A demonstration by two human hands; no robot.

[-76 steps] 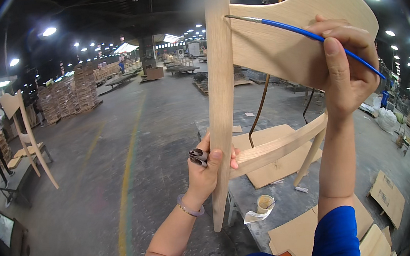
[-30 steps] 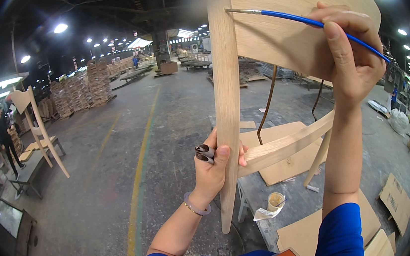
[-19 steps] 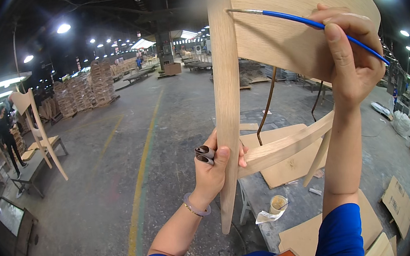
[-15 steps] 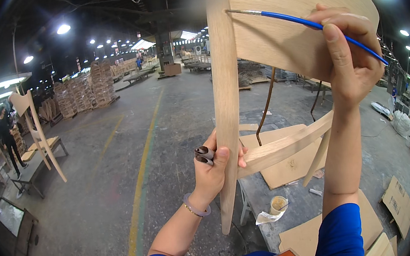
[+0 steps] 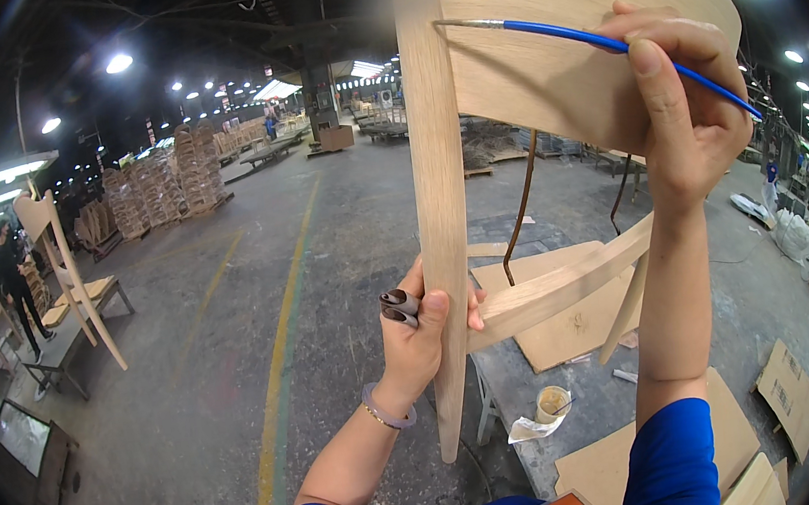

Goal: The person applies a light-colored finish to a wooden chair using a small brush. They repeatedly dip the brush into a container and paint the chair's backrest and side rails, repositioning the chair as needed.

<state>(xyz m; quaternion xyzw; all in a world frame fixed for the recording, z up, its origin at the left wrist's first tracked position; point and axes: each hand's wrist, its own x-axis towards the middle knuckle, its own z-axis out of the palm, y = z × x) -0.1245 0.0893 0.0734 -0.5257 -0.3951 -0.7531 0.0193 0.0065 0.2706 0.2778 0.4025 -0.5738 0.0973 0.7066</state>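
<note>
- Shifted slightly left in the head view over the last half second: a pale wooden chair frame, upright, its left post appearing just outside the left edge of the table.
- Left hand, its grip wrapped around the post's lower part beside the rail, probably steadies the frame; dark-ended tubes tucked in the same hand are presumably kept within reach.
- Right hand, its grip pinching the blue handle of a fine brush, sets the tip at the seam between post and backrest; holding it well back likely allows a light touch.
- Near the table's left edge, a cup stands by crumpled white paper, conveniently close.
</note>
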